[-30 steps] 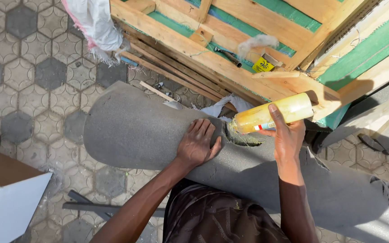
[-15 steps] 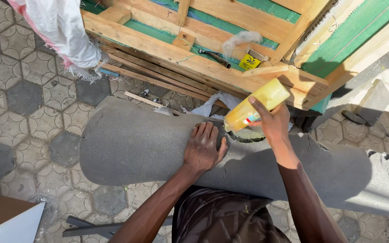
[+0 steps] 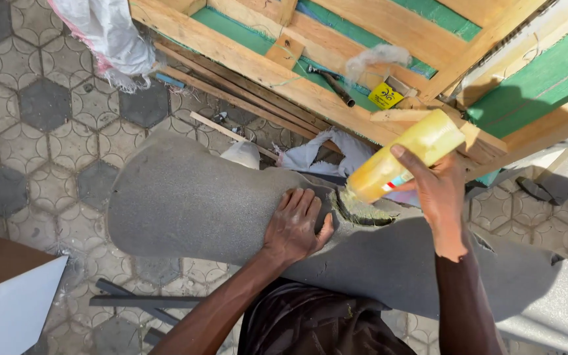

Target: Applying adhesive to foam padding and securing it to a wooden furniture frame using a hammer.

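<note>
The right hand [image 3: 438,197] grips a yellow plastic bottle [image 3: 405,155], tilted mouth-down, with a small label of red, white and blue at its lower side, just beside the thumb. Above the grip and a little to its left, a small yellow packet [image 3: 385,96] with dark print lies on the green board among the timber. Far up and left of the grip hangs a white woven sack [image 3: 106,36] with a pinkish edge.

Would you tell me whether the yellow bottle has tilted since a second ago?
Yes. The yellow bottle in the right hand now tilts nozzle-down toward the cut in the grey foam sheet; earlier it lay nearly level.
</note>
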